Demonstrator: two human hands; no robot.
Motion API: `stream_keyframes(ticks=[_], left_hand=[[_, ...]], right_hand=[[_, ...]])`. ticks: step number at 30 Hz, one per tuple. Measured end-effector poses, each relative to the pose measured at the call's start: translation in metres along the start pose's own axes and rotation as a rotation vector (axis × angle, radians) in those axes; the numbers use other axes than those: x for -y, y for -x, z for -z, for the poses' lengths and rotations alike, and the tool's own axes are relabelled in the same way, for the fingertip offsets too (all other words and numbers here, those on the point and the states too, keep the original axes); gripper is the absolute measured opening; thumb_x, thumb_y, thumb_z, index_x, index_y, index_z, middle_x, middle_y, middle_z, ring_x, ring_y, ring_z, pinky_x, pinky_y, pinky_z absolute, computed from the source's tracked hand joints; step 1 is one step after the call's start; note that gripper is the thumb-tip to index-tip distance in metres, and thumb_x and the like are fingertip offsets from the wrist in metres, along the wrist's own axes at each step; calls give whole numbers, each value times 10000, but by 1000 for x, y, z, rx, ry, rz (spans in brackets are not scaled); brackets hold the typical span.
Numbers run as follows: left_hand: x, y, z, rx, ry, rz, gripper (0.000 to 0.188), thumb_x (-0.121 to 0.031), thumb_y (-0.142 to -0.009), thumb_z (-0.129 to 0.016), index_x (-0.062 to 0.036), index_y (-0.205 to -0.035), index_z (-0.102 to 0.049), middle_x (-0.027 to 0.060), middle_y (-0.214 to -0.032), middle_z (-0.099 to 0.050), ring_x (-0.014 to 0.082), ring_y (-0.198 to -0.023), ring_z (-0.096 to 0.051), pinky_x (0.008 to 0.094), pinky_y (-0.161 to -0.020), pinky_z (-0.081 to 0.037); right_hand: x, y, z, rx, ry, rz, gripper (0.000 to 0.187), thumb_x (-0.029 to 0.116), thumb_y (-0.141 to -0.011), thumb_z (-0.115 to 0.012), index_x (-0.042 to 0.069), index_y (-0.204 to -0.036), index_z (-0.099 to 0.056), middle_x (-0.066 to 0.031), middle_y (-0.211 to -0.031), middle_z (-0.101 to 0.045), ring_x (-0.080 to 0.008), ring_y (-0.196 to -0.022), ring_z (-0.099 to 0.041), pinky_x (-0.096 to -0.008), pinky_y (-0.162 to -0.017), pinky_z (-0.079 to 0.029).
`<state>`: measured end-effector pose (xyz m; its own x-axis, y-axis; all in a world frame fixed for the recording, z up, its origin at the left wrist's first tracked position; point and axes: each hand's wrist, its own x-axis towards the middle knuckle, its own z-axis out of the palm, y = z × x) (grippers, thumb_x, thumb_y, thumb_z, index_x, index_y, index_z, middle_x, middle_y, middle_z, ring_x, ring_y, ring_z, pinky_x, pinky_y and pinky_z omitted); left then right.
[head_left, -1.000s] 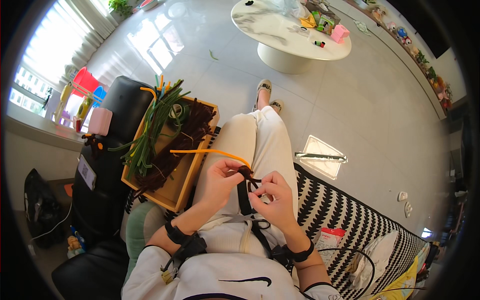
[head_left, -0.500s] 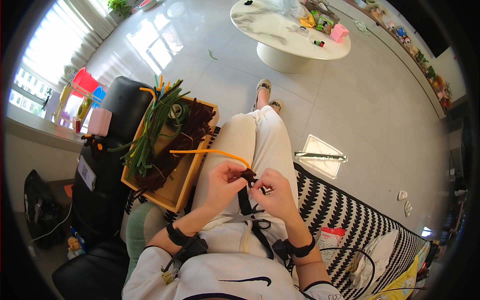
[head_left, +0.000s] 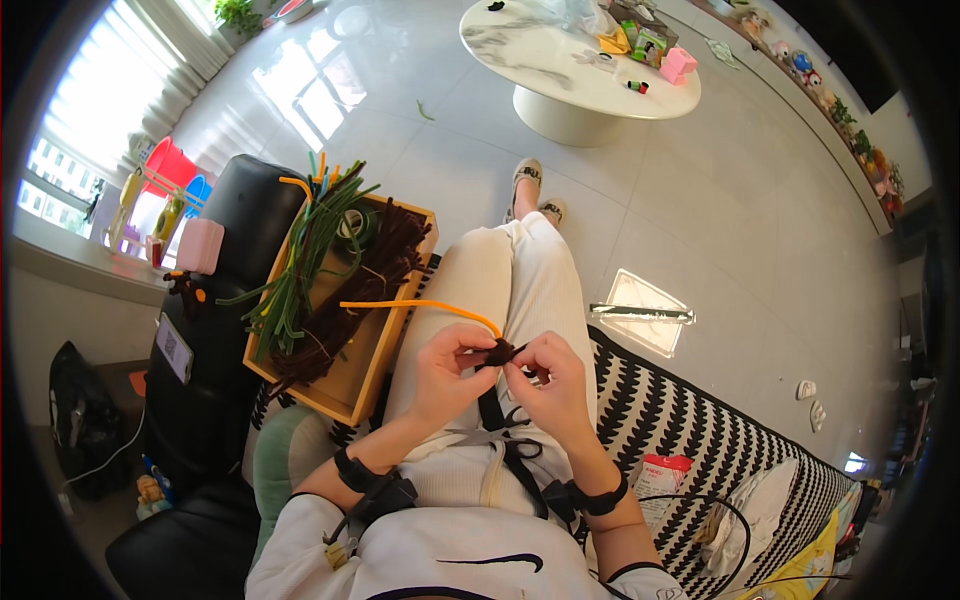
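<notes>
Over my lap, my left hand (head_left: 455, 362) pinches a small dark brown twisted bundle of pipe cleaners (head_left: 500, 352) between thumb and fingers. An orange pipe cleaner (head_left: 410, 303) runs out of that bundle, up and to the left, its free end over the wooden tray. My right hand (head_left: 546, 378) is closed at the bundle's right side, its thumb and forefinger on a short dark brown pipe cleaner end. Left of my legs, the wooden tray (head_left: 372, 375) holds a bunch of brown pipe cleaners (head_left: 335, 325) and a bunch of green ones (head_left: 312, 240).
A roll of green tape (head_left: 352, 226) lies in the tray. The black leather armrest (head_left: 245, 215) carries a pink case (head_left: 199, 245) and a small brown-and-orange figure (head_left: 186, 290). On the patterned sofa (head_left: 690, 410) rests a red-and-white packet (head_left: 662, 478). A round white table (head_left: 560, 60) stands ahead.
My right hand has shifted slightly right and up, its fingers pulling at the brown end. The brown bundle has turned a little in my left fingers.
</notes>
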<state>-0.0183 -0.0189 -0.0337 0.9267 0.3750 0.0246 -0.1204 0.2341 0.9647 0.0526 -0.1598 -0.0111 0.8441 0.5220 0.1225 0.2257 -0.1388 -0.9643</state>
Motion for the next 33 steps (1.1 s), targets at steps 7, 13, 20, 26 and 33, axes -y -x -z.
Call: stream_keyframes(ticks=[7,13,20,26,33], left_hand=[[-1,-2,3,19,21,-30,293,160,-717,-598,9,-965,-556,86,-1013,-550,163,-965,-593,272,-832,-504],[-7,-4,4,-12,114,119,288,150,-715,-607,10,-960,-551,86,-1020,-547,164,-957,-595,274,-832,-501],[-1,-3,4,61,69,35,288,151,-707,-585,11,-956,-544,83,-1024,-548,152,-950,-588,265,-835,-488],[-8,-4,2,43,87,138,327,142,-712,-567,14,-1011,-529,82,-1000,-583,142,-951,-593,261,-830,-492],[-11,-6,0,46,86,141,324,116,-704,-586,12,-1009,-551,58,-994,-580,136,-927,-598,271,-822,-505]], right_hand=[[5,2,0,-44,-9,48,94,-44,-712,-690,6,-763,-629,-62,-743,-560,-133,-578,-534,-231,-490,-423],[9,1,6,-55,97,260,151,-80,-689,-691,3,-797,-628,-72,-748,-586,-151,-558,-560,-242,-500,-459],[4,9,-5,-155,182,272,168,-47,-643,-714,27,-723,-586,-62,-714,-583,-170,-534,-528,-256,-468,-427],[5,3,-7,-225,188,404,206,-45,-617,-717,38,-754,-588,-80,-824,-661,-238,-717,-614,-299,-588,-492],[0,7,-6,-193,251,480,205,-53,-627,-715,23,-765,-584,-124,-931,-681,-252,-772,-650,-305,-638,-528]])
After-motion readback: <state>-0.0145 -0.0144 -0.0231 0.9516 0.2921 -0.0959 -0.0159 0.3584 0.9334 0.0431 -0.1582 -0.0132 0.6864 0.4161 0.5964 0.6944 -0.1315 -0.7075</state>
